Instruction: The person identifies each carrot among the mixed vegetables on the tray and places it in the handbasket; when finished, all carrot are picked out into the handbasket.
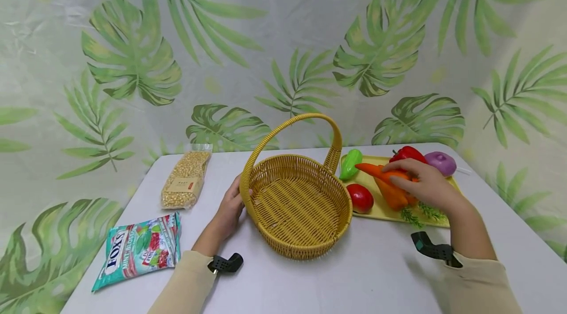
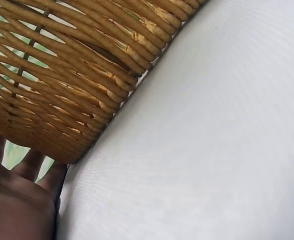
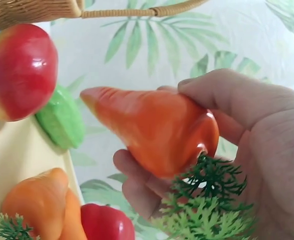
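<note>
A round yellow-brown wicker basket [image 1: 262, 228] with a tall arched handle [image 1: 296, 119] stands mid-table. At its left side my left hand [image 1: 229, 208] holds it near the handle's base; in the left wrist view the fingertips are hidden behind the weave. My right hand [image 3: 267, 115] grips an orange carrot [image 3: 149, 127] with a green leafy top between thumb and fingers, raised over the yellow tray [image 1: 376, 213]. More carrots [image 1: 392, 196] lie on the tray below, beside a red fruit [image 1: 360, 198], a green vegetable [image 1: 351, 164], a red bell pepper [image 1: 408, 152] and a purple vegetable [image 1: 440, 162].
On the table's left lie a clear bag of pale yellow kernels [image 1: 186, 178] and a teal FOX'S candy bag [image 1: 139, 247]. The tray stands close to the basket's right side. A leaf-print cloth [image 1: 288, 33] hangs behind the white table [image 1: 310, 287].
</note>
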Action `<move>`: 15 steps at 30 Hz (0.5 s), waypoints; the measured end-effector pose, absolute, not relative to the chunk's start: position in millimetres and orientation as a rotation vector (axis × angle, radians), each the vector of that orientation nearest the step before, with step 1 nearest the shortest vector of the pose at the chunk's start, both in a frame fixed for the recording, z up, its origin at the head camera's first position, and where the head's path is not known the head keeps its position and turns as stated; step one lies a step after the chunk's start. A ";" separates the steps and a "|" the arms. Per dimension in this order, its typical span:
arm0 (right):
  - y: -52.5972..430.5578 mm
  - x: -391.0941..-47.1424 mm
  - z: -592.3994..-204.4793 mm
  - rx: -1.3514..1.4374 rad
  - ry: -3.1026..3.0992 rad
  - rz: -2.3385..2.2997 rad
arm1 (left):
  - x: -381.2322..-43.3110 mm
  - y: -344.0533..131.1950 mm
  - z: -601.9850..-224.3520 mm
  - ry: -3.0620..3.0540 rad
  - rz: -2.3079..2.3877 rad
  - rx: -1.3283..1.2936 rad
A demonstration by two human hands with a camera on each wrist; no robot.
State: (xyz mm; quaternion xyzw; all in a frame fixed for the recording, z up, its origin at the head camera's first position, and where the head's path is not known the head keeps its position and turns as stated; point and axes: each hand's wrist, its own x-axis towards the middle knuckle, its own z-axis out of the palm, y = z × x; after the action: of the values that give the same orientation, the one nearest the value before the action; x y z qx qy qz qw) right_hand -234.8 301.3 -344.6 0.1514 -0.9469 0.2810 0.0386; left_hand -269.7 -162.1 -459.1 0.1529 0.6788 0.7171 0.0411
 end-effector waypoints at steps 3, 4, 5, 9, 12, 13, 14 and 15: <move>301.0 -232.4 -340.9 0.462 -2.890 0.897 | -269.5 -162.6 -459.5 2.079 2.202 0.468; 300.7 -231.6 -339.9 0.463 -2.883 0.912 | -269.2 -162.6 -459.3 2.077 2.208 0.465; 300.2 -230.7 -339.0 0.463 -2.874 0.924 | -268.9 -162.6 -459.0 2.075 2.216 0.461; 296.8 -228.0 -337.1 0.499 -2.811 0.981 | -267.4 -162.6 -457.3 2.062 2.234 0.451; 292.8 -227.2 -337.2 0.571 -2.749 1.013 | -267.9 -163.4 -456.9 2.059 2.229 0.442; 291.0 -227.0 -337.0 0.591 -2.733 1.017 | -268.2 -163.6 -456.8 2.056 2.228 0.440; 288.9 -226.8 -336.5 0.607 -2.720 1.031 | -268.5 -163.9 -456.7 2.059 2.226 0.433; 286.9 -226.8 -336.0 0.620 -2.710 1.040 | -268.8 -163.9 -456.7 2.061 2.225 0.425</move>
State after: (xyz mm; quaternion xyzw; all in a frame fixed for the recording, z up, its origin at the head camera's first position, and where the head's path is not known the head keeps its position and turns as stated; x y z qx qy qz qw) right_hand -226.8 286.9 -336.0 0.2080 -0.9096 0.3490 0.0868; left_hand -268.8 -163.9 -456.7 0.1386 0.6724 0.7260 0.0396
